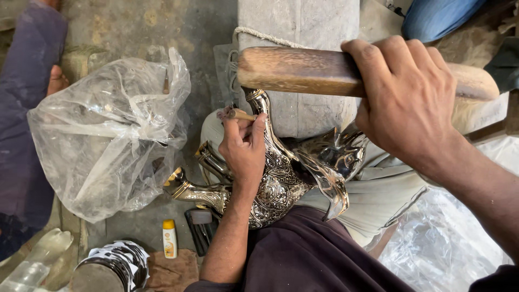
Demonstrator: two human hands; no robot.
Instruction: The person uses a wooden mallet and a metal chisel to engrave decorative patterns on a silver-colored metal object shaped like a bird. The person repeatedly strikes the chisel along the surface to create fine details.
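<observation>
While the left hand (244, 146) pinches a small punch (240, 114) against the ornate metal horse figure (275, 178) lying across the lap, the right hand (405, 97), fully closed, holds a wooden mallet (303, 71) just above, its long axis horizontal, head directly over the punch.

Tight quarters around the metal figure

I see my left hand (244, 148) hemmed in: the wooden mallet (303, 71) in my right hand (405, 97) bars the way above, the stone block (303, 65) closes the far side, and the crumpled plastic bag (108, 130) crowds the left. Bare floor (140, 224) near the small yellow bottle (170, 238) (beside a dark tool) gives the only open passage.
</observation>
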